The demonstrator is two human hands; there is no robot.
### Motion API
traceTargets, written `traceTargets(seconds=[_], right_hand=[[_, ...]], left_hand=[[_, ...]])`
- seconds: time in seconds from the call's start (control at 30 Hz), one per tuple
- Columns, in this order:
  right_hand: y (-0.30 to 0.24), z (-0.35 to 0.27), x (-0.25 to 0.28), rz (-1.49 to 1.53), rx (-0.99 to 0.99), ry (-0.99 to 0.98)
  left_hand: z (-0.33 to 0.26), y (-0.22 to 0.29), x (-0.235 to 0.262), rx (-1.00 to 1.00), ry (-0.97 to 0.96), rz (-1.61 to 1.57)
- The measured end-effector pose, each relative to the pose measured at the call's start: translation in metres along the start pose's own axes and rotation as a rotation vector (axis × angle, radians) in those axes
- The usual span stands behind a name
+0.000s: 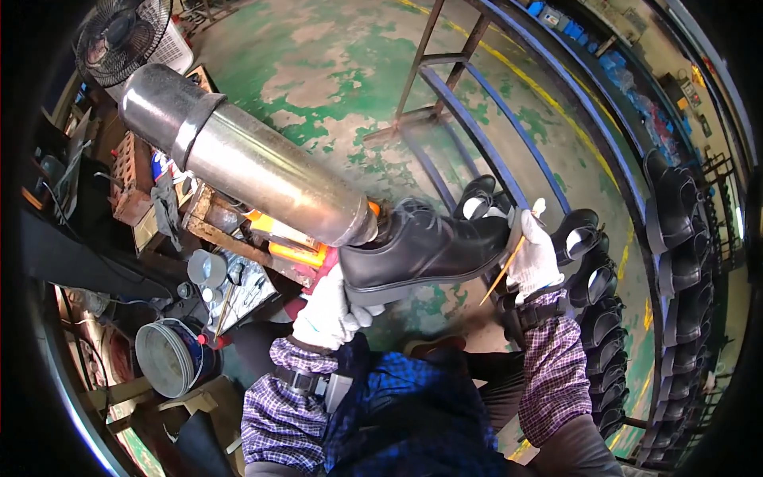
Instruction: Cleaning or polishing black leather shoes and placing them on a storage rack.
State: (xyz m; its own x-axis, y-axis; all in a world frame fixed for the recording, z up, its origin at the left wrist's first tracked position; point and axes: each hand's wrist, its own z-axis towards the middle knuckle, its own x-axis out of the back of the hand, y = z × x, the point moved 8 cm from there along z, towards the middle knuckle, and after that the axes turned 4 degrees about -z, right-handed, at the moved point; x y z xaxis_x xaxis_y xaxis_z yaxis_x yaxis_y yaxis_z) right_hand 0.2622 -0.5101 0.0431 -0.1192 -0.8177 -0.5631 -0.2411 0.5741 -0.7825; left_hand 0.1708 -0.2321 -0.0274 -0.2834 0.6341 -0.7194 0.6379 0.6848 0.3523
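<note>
A black lace-up shoe (429, 248) sits before me, toe to the right, its opening against the narrow end of a large metal cylinder (262, 163). My left hand (330, 314), in a white glove, is closed round the heel and the underside of the sole. Beside the toe, my right hand (534, 256), gloved in white too, is closed on a thin yellow stick (502, 272) that slants down to the left. A grey strip lies between its fingers and the toe; I cannot tell whether it belongs to the stick.
Racks with blue rails (548, 99) stand on the right, holding several black shoes (675, 262). At the left are a cluttered wooden bench (226, 230), a white cup (207, 269), a bucket (163, 358) and a black fan (119, 40). The floor (318, 71) is worn green.
</note>
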Motion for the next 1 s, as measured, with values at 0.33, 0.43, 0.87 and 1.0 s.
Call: traceTargets(seconds=[0.33, 0.43, 0.87, 1.0], right_hand=[[0.021, -0.034, -0.028, 0.072, -0.076, -0.123], [0.012, -0.031, -0.029, -0.034, -0.055, -0.044], [0.021, 0.023, -0.111, -0.353, -0.203, -0.120], [0.011, 0.067, -0.041, -0.089, -0.116, -0.064]], left_hand=[[-0.051, -0.045, 0.046, 0.178, 0.076, -0.302], [-0.068, -0.052, 0.025, 0.134, 0.099, -0.276], [-0.068, -0.089, 0.042, 0.061, -0.026, -0.525], [-0.028, -0.068, -0.002, 0.291, -0.038, -0.603]])
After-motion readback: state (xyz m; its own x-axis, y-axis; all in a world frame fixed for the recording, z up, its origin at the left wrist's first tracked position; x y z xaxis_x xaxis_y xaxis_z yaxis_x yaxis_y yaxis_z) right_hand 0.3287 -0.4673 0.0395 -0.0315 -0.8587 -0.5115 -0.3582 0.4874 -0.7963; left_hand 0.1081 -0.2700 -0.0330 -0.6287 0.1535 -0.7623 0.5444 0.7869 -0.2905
